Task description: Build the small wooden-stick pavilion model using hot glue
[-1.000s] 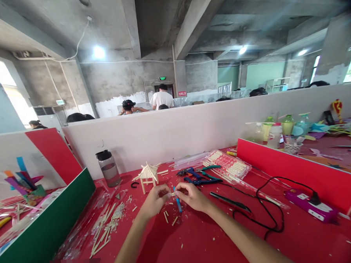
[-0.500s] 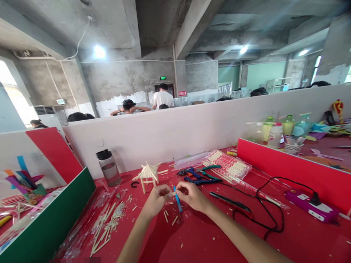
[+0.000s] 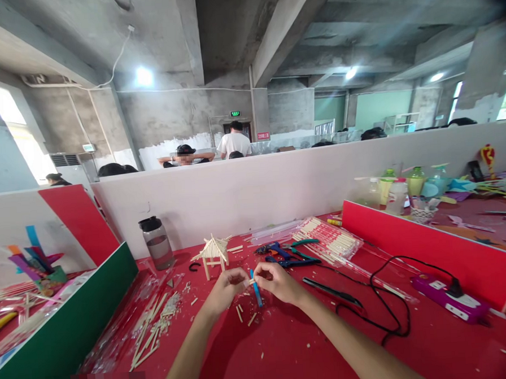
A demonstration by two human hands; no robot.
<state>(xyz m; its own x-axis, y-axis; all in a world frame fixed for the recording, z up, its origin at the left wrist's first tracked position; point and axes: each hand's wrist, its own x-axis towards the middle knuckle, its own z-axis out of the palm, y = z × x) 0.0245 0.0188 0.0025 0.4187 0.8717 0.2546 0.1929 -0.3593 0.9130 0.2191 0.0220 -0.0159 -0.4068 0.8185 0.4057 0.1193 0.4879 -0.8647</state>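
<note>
Short slim wooden stick (image 3: 252,281), clock centre: pale cream.
Narrow flat blue strip (image 3: 257,297), 6 o'clock: plain bright blue.
Smooth red table (image 3: 295,351), all around: solid red, flecked with cream wood scraps (image 3: 252,318).
Small peaked stick-built model (image 3: 214,250), between 10 and 11 o'clock: straw-yellow, striped by parallel ribs.
Wrapped wooden stick bundle (image 3: 329,239), 2 o'clock: cream with red-and-white patches.
Box-shaped plastic power strip (image 3: 443,297), 3 o'clock: purple, white-topped.
Tall cylindrical bottle (image 3: 158,246), 10 o'clock: smoky clear, black lid (image 3: 150,222).
Long upright panel (image 3: 236,193), 12 o'clock: off-white.
Flat divider board (image 3: 73,312), 9 o'clock: dark green.

Both hands (image 3: 228,290) (image 3: 279,284) pinch a small stick (image 3: 252,282) near a blue strip (image 3: 257,296).
</note>
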